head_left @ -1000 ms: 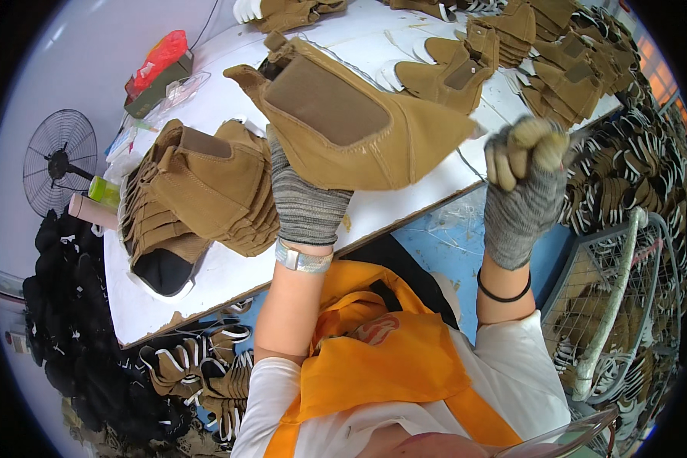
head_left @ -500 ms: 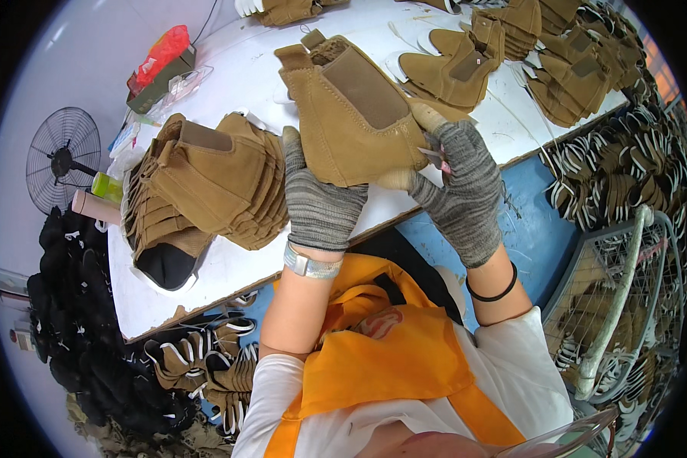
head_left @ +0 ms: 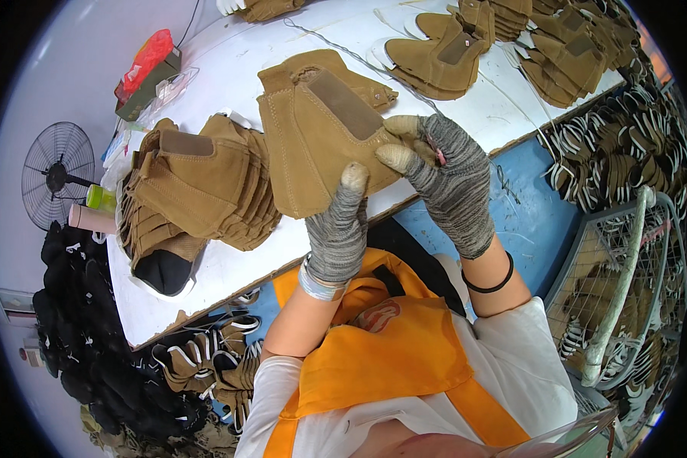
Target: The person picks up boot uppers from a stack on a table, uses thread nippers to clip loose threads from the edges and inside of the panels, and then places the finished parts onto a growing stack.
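Observation:
A tan suede boot upper (head_left: 313, 133) with a darker elastic side panel is held up over the white table's (head_left: 229, 263) front edge. My left hand (head_left: 340, 229), in a grey knit glove, grips its lower edge from below. My right hand (head_left: 446, 179), gloved the same way, pinches its right side with thumb and fingers. A stack of similar tan uppers (head_left: 195, 191) lies on the table just to the left, over a black form (head_left: 164, 271).
More tan uppers (head_left: 443, 53) and further piles (head_left: 565, 53) lie at the table's far right. A red-topped box (head_left: 146, 69) and a fan (head_left: 57, 172) are at the left. Soles (head_left: 626, 153) are heaped at right, with a wire rack (head_left: 626, 282). Dark parts (head_left: 76, 320) are piled on the floor at left.
My right hand came from apart at the right onto the upper and now pinches its side. The upper has been folded and brought lower, closer to me, between both hands.

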`<state>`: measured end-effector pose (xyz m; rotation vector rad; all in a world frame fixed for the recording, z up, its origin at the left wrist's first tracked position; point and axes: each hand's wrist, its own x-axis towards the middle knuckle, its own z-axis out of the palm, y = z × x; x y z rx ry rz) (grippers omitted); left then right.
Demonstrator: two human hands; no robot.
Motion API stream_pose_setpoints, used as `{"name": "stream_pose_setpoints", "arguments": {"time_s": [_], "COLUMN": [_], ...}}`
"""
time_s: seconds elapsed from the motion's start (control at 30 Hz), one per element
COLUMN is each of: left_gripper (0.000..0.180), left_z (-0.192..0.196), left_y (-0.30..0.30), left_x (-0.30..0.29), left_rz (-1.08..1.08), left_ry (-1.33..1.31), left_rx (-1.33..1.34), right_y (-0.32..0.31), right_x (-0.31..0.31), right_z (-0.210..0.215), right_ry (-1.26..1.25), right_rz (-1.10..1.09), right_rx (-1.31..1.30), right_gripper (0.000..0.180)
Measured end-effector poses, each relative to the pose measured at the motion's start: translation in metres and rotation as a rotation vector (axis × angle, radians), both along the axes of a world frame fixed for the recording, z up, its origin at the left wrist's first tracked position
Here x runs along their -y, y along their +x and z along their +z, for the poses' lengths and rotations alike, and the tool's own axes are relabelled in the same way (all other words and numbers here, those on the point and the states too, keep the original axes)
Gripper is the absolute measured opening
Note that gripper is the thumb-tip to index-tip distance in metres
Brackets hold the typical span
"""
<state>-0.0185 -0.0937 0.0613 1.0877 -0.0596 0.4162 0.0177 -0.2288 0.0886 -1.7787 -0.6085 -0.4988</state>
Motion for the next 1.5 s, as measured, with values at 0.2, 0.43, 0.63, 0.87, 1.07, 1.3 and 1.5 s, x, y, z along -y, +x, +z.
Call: {"name": "stream_pose_setpoints", "arguments": {"time_s": [0.2,0.43,0.63,0.87,1.07,1.3,1.5], "left_gripper": [0.059,0.058,0.059,0.064,0.051,0.056,0.056], "left_z": [-0.002,-0.010,-0.006,0.002,0.012,0.001,-0.002], "left_y": [-0.005,-0.007,-0.007,-0.005,-0.006,-0.006,-0.006], "left_x": [-0.002,-0.001,0.000,-0.008,0.000,0.002,0.005], "left_rz": [0.231,0.195,0.214,0.104,0.098,0.161,0.173], "left_ry": [0.384,0.244,0.157,0.088,-0.058,0.077,0.064], "left_rx": [-0.003,-0.031,-0.041,-0.094,-0.066,-0.057,-0.058], "right_y": [0.001,0.005,0.004,-0.006,0.000,0.002,0.004], "right_x": [0.006,0.000,-0.003,0.014,0.009,0.005,0.005], "right_z": [-0.007,-0.020,-0.015,0.008,-0.007,-0.006,-0.014], "right_ry": [-0.155,-0.340,-0.068,0.110,-0.264,-0.379,-0.348], "right_rz": [-0.129,-0.181,-0.003,0.082,-0.043,-0.144,-0.127], "right_rx": [0.141,0.316,0.142,-0.327,0.186,0.286,0.232], "right_gripper": [0.017,0.027,0.023,0.033,0.045,0.044,0.041]}}
